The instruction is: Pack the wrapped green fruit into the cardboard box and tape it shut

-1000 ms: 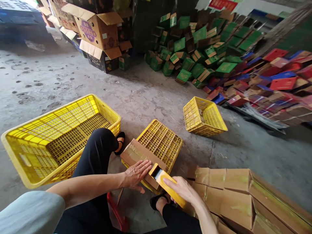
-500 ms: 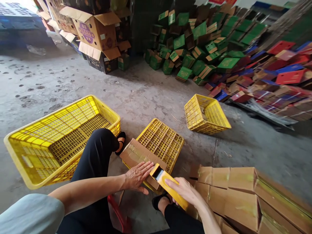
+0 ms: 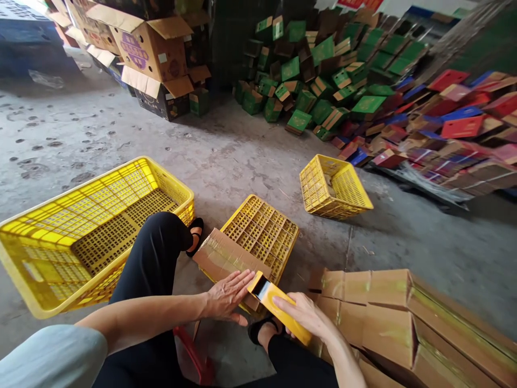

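Observation:
My left hand (image 3: 227,295) lies flat on a piece of brown cardboard (image 3: 226,255), fingers stretched out, the thumb apart. Glossy tape-like streaks run over the cardboard, which rests on an upturned yellow crate (image 3: 264,223) between my feet. In my right hand (image 3: 301,315) is a long, boxy yellow hand tool (image 3: 283,308), my fingers wrapped round its body. A dark opening with bright metal shows at the tool's front end. That end is right at my left fingertips, over the cardboard's near edge; whether it touches the cardboard I cannot tell. The tool's exact kind is unclear.
A large yellow crate (image 3: 52,213) stands by my left leg, a smaller one (image 3: 335,186) farther off. Brown cartons (image 3: 388,334) are stacked at my right. Green boxes (image 3: 299,121) and red and blue ones (image 3: 462,126) are heaped behind. Something red (image 3: 194,355) lies below me.
The whole view has shifted slightly, so the surroundings sit a little farther left. Both hands, the tool and the cardboard keep nearly the same places relative to each other.

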`<act>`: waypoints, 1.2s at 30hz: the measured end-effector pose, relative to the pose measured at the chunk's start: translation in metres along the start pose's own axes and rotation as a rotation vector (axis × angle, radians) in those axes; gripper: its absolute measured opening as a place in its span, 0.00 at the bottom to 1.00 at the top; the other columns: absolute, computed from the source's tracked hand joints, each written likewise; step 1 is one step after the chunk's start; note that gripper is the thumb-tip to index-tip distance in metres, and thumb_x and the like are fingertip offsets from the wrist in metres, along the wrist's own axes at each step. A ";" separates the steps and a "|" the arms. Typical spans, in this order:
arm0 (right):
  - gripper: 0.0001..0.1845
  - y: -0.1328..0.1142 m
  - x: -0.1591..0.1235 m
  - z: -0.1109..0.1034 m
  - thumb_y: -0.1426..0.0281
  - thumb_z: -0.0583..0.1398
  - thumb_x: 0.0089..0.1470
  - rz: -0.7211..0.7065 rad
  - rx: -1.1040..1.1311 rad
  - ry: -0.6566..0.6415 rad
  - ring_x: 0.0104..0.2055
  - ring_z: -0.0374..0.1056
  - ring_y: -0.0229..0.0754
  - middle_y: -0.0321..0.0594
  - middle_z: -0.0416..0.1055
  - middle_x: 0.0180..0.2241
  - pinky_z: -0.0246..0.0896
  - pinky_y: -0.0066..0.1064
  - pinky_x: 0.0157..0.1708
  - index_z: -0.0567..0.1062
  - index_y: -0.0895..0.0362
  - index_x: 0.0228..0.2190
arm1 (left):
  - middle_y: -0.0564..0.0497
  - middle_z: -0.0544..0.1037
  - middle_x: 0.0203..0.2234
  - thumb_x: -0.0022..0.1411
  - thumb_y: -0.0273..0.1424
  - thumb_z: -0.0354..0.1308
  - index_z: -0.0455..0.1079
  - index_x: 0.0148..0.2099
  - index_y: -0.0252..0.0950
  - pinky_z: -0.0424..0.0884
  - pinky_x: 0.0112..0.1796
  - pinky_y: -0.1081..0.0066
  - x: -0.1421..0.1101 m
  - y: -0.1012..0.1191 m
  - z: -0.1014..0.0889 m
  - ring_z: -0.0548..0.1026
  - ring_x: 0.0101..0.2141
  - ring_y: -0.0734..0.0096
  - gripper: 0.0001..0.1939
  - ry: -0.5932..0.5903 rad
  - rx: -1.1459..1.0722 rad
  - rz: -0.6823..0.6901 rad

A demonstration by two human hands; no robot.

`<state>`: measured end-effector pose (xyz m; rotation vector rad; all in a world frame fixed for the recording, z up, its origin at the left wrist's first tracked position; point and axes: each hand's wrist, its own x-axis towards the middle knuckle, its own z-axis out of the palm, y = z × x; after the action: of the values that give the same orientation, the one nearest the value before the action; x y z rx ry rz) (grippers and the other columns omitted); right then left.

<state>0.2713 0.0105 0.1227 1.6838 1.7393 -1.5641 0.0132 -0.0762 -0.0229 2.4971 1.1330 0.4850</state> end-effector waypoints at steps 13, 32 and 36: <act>0.28 0.011 -0.003 -0.004 0.42 0.59 0.58 0.010 0.068 -0.050 0.25 0.79 0.47 0.42 0.79 0.23 0.73 0.32 0.23 0.72 0.56 0.34 | 0.35 0.42 0.77 0.69 0.62 0.53 0.26 0.80 0.27 0.49 0.72 0.52 0.001 -0.005 0.013 0.43 0.75 0.47 0.60 -0.031 0.009 -0.013; 0.26 0.018 -0.001 -0.002 0.44 0.59 0.60 -0.003 0.023 0.007 0.22 0.77 0.46 0.46 0.79 0.22 0.70 0.30 0.20 0.71 0.55 0.33 | 0.34 0.43 0.76 0.69 0.64 0.49 0.28 0.80 0.26 0.50 0.71 0.53 0.014 0.005 0.019 0.46 0.75 0.46 0.60 -0.023 0.028 -0.013; 0.24 0.021 -0.007 -0.005 0.45 0.59 0.61 0.024 0.050 0.000 0.22 0.77 0.46 0.44 0.78 0.22 0.68 0.29 0.19 0.71 0.55 0.33 | 0.33 0.43 0.76 0.67 0.65 0.50 0.28 0.80 0.25 0.50 0.72 0.54 0.014 0.004 0.021 0.46 0.75 0.46 0.62 -0.026 0.043 -0.013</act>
<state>0.2927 0.0057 0.1197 1.7211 1.6864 -1.6100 0.0338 -0.0720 -0.0375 2.5236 1.1611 0.4273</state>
